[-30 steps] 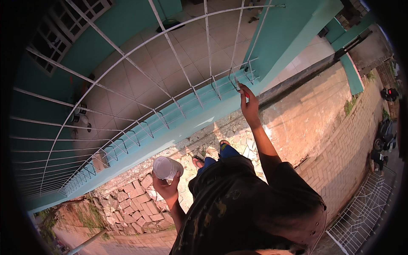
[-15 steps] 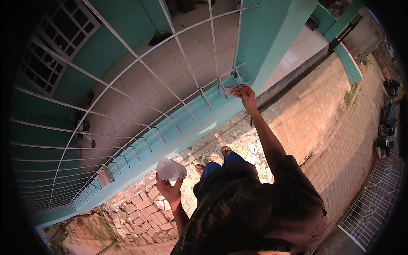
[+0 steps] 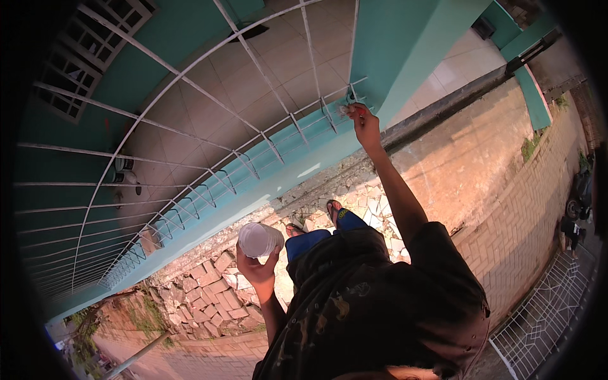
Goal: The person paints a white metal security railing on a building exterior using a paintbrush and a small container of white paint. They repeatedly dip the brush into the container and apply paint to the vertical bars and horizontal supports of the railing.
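While we stand at the white railing [image 3: 253,136], both hands are busy.

Our right hand [image 3: 366,124] reaches up to the railing beside the teal pillar [image 3: 405,50], fingers pinched shut on a small tool, likely a brush. Our left hand [image 3: 256,269], well below the railing, cups a white container [image 3: 258,239] upright, presumably so nothing spills.
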A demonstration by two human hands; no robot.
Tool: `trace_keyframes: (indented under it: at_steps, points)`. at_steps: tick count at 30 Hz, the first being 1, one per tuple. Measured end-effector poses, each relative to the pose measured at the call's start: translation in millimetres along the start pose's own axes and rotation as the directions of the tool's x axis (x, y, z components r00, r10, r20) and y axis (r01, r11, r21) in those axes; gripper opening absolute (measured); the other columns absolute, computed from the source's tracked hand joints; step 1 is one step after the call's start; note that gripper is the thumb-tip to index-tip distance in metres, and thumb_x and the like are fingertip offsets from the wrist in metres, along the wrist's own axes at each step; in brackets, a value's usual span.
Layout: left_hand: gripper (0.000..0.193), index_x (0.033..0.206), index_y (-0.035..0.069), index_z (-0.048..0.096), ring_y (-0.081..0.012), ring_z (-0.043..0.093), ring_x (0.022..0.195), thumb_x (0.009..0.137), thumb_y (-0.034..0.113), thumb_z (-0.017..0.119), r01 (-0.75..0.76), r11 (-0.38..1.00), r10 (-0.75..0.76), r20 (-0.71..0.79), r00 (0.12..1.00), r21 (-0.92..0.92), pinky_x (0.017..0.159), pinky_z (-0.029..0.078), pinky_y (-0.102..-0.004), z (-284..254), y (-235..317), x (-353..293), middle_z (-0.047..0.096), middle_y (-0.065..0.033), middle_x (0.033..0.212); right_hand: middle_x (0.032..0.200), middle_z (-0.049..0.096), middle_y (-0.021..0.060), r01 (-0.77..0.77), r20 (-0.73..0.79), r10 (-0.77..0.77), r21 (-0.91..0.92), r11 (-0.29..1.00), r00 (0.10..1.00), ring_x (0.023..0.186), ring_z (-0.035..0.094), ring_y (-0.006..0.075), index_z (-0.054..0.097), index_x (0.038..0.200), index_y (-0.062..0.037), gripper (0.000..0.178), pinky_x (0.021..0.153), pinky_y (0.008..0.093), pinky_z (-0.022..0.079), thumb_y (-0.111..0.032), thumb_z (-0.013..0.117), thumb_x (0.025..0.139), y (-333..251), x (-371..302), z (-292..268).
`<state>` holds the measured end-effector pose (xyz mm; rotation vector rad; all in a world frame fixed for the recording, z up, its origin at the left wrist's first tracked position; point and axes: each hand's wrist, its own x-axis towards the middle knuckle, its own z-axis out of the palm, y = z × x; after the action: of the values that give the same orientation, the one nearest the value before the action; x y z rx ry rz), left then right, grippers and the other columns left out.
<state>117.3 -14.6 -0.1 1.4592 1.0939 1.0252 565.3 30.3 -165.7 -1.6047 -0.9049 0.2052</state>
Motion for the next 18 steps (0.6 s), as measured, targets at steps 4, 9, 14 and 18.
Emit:
trace_keyframes:
  at_steps: [4, 9, 14, 18]
  points:
    - [0.076, 0.140, -0.002, 0.049, -0.0250, 0.057, 0.124, 0.073, -0.008, 0.084, -0.005, 0.998, 0.007, -0.038, 0.999, 0.056, 0.109, 0.045, -0.0408, 4.3, -2.5, -1.6, 0.058, -0.0134, 0.133, 0.103, 0.076, 0.0128, -0.050, 0.188, 0.008, 0.218, 0.975, 0.982, 0.089, 0.076, 0.0194, 0.063, 0.118, 0.0038, 0.023, 0.076, 0.0306, 0.060, -0.015, 0.057, 0.107, 15.2, -7.9, 2.3]
    - [0.078, 0.141, -0.002, 0.048, -0.0253, 0.056, 0.126, 0.074, -0.008, 0.085, 0.068, 0.997, -0.064, -0.076, 0.995, 0.040, 0.111, 0.043, -0.0413, 9.1, -11.9, -10.8, 0.057, -0.0136, 0.134, 0.111, 0.074, 0.0144, -0.033, -0.194, 0.083, 0.245, 0.969, 0.977, 0.092, 0.074, 0.0192, 0.064, 0.119, 0.0071, 0.027, 0.083, 0.0323, 0.059, -0.016, 0.056, 0.108, -38.4, -12.0, -32.7]
    - [0.078, 0.142, -0.002, 0.048, -0.0252, 0.056, 0.126, 0.073, -0.009, 0.086, 0.060, 0.998, -0.057, -0.093, 0.994, 0.030, 0.111, 0.043, -0.0408, 20.9, -8.8, -10.3, 0.058, -0.0136, 0.135, 0.106, 0.076, 0.0185, 0.077, -0.299, -0.117, -0.141, 0.987, 0.947, 0.093, 0.076, 0.0224, 0.065, 0.125, -0.0004, 0.024, 0.080, 0.0334, 0.058, -0.013, 0.058, 0.105, -29.9, -22.1, -46.6]
    - [0.076, 0.140, -0.002, 0.050, -0.0245, 0.057, 0.125, 0.073, -0.009, 0.085, 0.019, 0.999, -0.015, -0.077, 0.997, 0.043, 0.110, 0.044, -0.0403, 31.1, -2.7, -7.4, 0.059, -0.0135, 0.133, 0.111, 0.075, 0.0164, -0.060, -0.024, 0.058, -0.069, 0.996, 0.998, 0.098, 0.074, 0.0224, 0.064, 0.125, 0.0015, 0.025, 0.085, 0.0335, 0.058, -0.015, 0.056, 0.107, 3.9, -6.2, -48.6]
